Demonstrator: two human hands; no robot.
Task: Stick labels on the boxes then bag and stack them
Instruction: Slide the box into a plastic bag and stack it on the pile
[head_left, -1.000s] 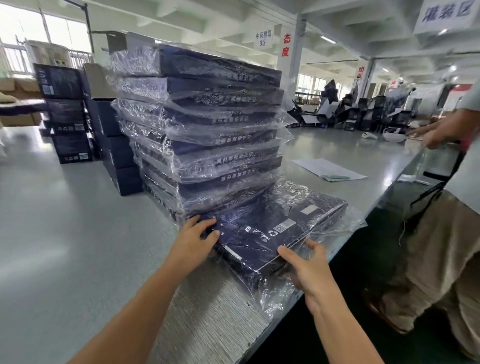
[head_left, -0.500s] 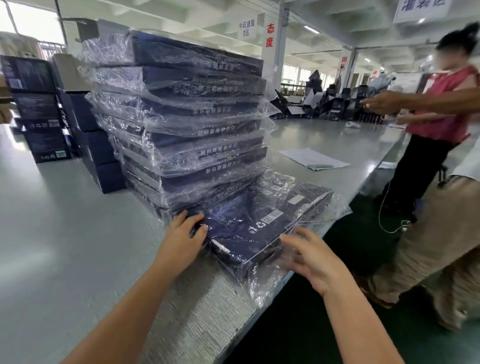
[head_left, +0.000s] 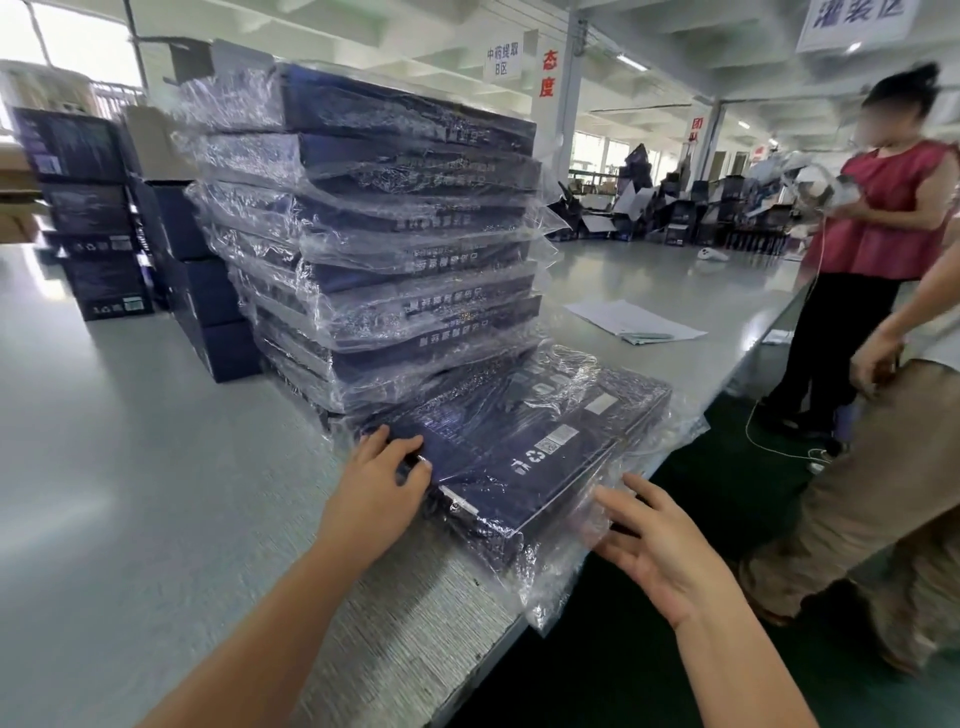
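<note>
A wide factory hall with white beams and hanging signs stretches behind a long grey bench (head_left: 130, 467). On the bench rises a tall stack of bagged boxes (head_left: 395, 234), dark blue and flat, each in crinkled clear film, its layers slightly offset. Left of and behind it stand lower piles of unbagged boxes (head_left: 88, 208) in the same blue. Beside the bench's right edge stands a person in a red top (head_left: 893, 208), holding something pale, with a second person in khaki trousers (head_left: 883, 493) nearer the camera. At the foot of the stack, touching its lowest layer, one bagged box (head_left: 545, 447) lies flat at the bench's near edge, white labels and a recycling mark on its top, its loose film hanging over the edge. Farther along lie sheets of paper (head_left: 634, 319). The left hand (head_left: 379, 483) holds the box's near left corner, fingers curled onto its top. The right hand (head_left: 660, 545) is spread wide, fingertips at the film along the box's near right side.
</note>
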